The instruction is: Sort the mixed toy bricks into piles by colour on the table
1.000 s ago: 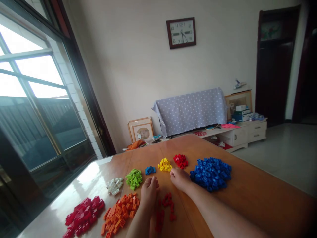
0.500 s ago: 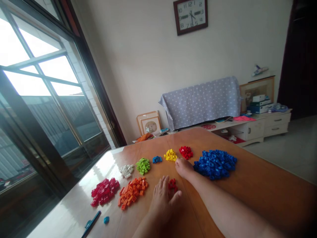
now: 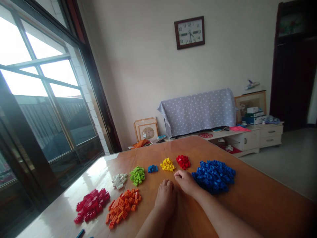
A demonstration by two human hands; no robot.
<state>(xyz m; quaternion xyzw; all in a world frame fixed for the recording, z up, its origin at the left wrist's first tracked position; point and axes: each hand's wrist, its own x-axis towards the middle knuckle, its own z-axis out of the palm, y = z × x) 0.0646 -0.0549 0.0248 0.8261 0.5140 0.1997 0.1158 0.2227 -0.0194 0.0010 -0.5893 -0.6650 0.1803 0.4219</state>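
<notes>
My left hand (image 3: 166, 196) rests low over the middle of the table (image 3: 153, 218), its fingers curled together. Whatever lies under or inside it is hidden. Just right of it and a little farther off, my right hand (image 3: 185, 181) is closed, fingers bent inward, and its contents cannot be seen. Beyond the right hand are a pile of yellow toy bricks (image 3: 167, 164) and a pile of red bricks (image 3: 183, 162). Close to the right wrist lies a large heap of blue bricks (image 3: 215, 176). A small blue pile (image 3: 153, 169) sits beyond the left hand.
Orange bricks (image 3: 123, 206), crimson bricks (image 3: 92, 205), lime green bricks (image 3: 137, 175) and white bricks (image 3: 119, 180) form piles on the left. A dark blue-green stick (image 3: 80, 233) is cut off at the bottom edge. A cloth-covered object (image 3: 198, 110) stands on a low cabinet (image 3: 252, 140).
The left hand's spread fingers have curled in, and the red pieces beside it are out of sight. My right hand remains closed near the yellow pile. The view has tilted up.
</notes>
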